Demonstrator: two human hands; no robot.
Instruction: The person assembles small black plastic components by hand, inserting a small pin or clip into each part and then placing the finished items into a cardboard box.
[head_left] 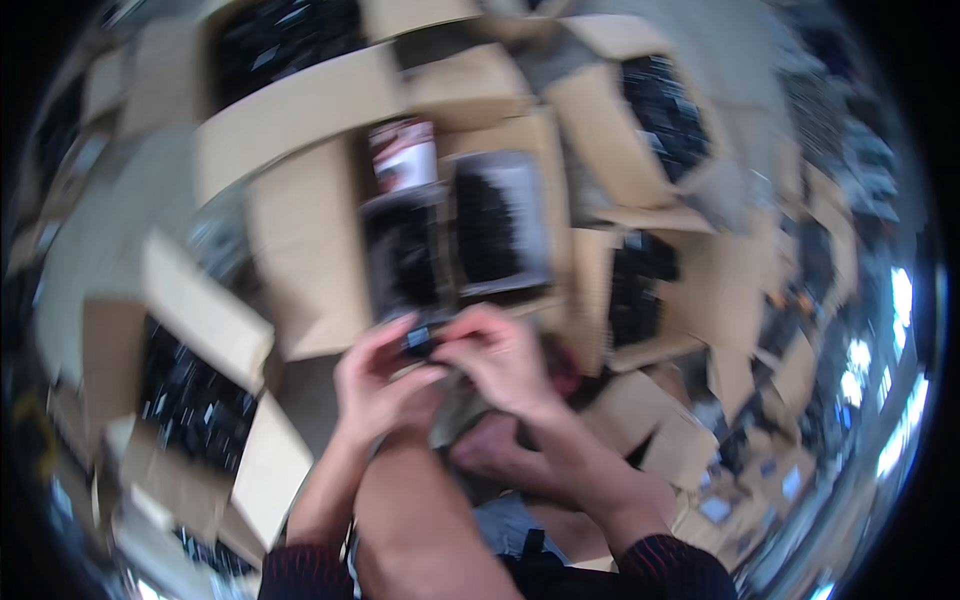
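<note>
A small dark piece [418, 342] is held between my two hands, in front of the open cardboard box at the centre; blur hides what kind it is. My left hand [385, 385] curls its thumb and fingers around one side of it. From the other side my right hand [500, 362] pinches it with bent fingers. Just beyond, inside the box [310, 240], lie two pale trays, a right one [537, 225] and a left one [372, 215], both holding many black pieces. A red and white printed packet [403, 158] sits behind the left tray.
More open cartons of black pieces stand around: one at left [110, 345], one at right [690, 300], one at upper right [600, 125]. Another large one [385, 85] is at the back. Raised flaps stick out between them. My bare legs [425, 520] are below my hands.
</note>
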